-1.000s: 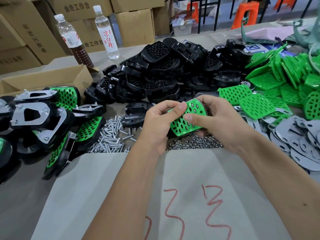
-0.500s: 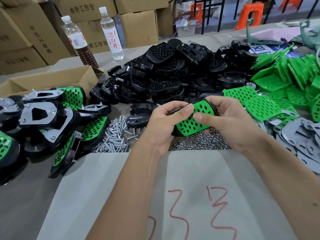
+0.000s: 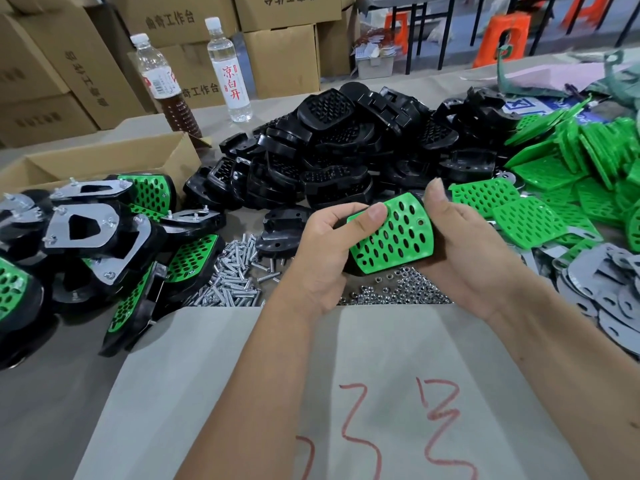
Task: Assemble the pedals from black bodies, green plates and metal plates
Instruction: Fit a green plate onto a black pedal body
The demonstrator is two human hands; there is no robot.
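I am seeing a green plate (image 3: 393, 233) sitting on a black body (image 3: 349, 270) at the centre of the frame, held up over the table between both hands. The left hand (image 3: 322, 251) is gripping its left edge, thumb curled over the plate's top corner, while the right hand (image 3: 464, 244) is wrapping round its right side, thumb pointing up along the edge. Just below the hands, loose nuts (image 3: 398, 294) are lying in a heap, and bolts (image 3: 232, 271) are lying to their left. Behind the hands, a pile of black bodies (image 3: 346, 143) is filling the upper centre. Green plates (image 3: 571, 161) are spreading over the upper right, with grey metal plates (image 3: 609, 292) lying at the right edge. Assembled pedals (image 3: 97, 237) are stacking up at the left. Two bottles (image 3: 232, 71) are standing in the upper left, before cardboard boxes (image 3: 69, 64).
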